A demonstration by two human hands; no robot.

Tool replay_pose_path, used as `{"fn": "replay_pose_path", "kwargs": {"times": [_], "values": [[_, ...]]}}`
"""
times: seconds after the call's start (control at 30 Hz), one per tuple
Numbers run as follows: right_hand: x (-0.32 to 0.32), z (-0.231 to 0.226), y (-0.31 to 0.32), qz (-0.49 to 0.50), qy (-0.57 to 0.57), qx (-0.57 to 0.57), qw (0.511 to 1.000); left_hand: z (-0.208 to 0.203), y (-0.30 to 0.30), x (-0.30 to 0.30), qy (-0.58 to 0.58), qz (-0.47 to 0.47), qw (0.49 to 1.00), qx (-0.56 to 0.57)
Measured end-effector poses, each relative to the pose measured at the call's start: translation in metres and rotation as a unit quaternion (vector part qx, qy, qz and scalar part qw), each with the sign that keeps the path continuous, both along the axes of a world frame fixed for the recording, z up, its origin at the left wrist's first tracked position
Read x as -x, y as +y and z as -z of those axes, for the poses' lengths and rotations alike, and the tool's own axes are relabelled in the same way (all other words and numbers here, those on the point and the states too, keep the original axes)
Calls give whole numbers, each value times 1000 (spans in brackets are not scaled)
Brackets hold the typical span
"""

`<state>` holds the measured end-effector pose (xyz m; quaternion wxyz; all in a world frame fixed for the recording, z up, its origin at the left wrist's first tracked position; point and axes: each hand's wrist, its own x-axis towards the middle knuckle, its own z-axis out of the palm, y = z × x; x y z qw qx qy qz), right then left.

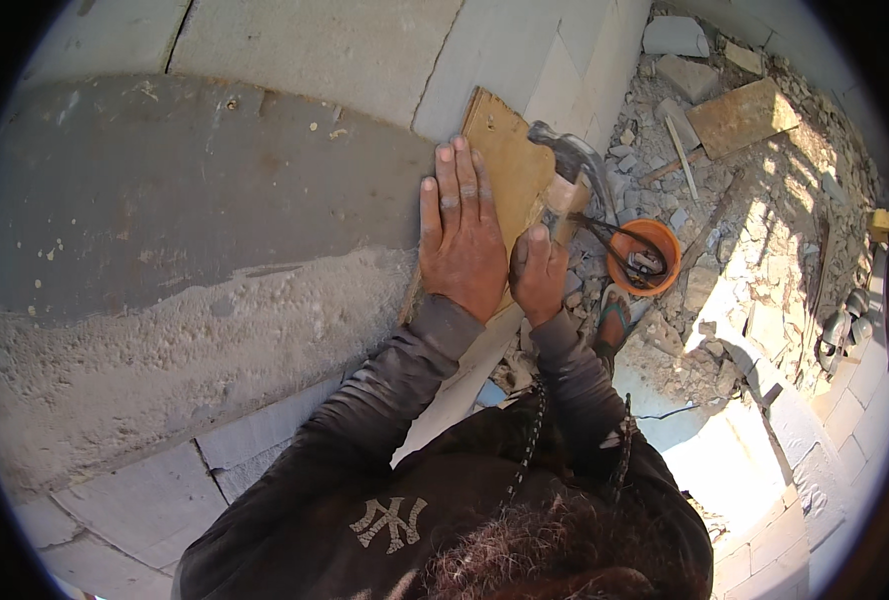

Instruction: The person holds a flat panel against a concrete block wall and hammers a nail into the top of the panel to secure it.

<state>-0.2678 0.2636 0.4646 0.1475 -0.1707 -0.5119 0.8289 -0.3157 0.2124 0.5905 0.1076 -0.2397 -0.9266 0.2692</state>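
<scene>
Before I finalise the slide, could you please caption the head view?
Left hand flat against a wooden board, right hand holding a claw hammer.

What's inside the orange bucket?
A few small pale and dark items show inside the orange bucket, too small to name. A dark, cord-like loop runs over its rim. Whatever lies beneath these is covered.

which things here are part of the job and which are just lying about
In the job:
- wooden board, under the flat left hand
- hammer, in the right hand

Apparently lying about:
- loose board on the rubble
- orange bucket, untouched, though it may serve the job
</scene>
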Motion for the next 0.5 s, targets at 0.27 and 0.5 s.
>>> {"fn": "replay_pose_path", "kwargs": {"times": [0.27, 0.5], "values": [[-13, -21, 21, -123, -78, 124, 982, -3, -1, 0, -23, -7, 1000, -12], [-94, -3, 103, -117, -307, 149, 933, -11, -4, 0, -35, -6, 999, -19]]}}
